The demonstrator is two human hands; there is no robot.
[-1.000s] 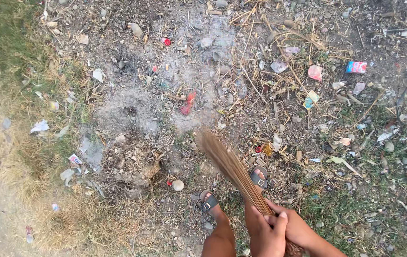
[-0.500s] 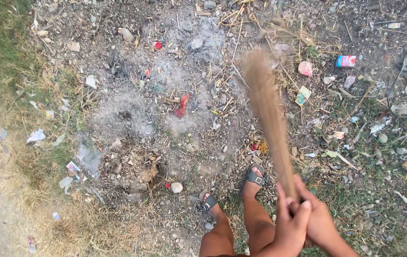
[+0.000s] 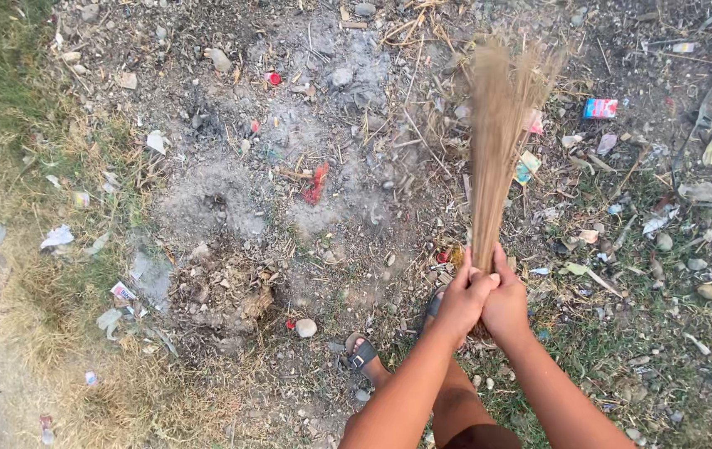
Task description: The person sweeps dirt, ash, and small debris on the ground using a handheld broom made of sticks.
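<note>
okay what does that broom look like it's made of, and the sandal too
Broom: a bundle of thin, tan, dry plant stalks, matte, splaying at the tip, with no separate handle visible; probably palm ribs or stiff grass. Both hands, left hand and right hand, grip its base. Sandal: dark straps with a buckle, rubber or leather, unclear.

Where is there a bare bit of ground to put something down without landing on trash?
The barest patch is the grey ashy dirt between the red wrapper and the white scrap. The dry grass strip far left is fairly open too. Right of the broom, held by the left hand and right hand, wrappers, stones and sticks crowd everywhere.
</note>
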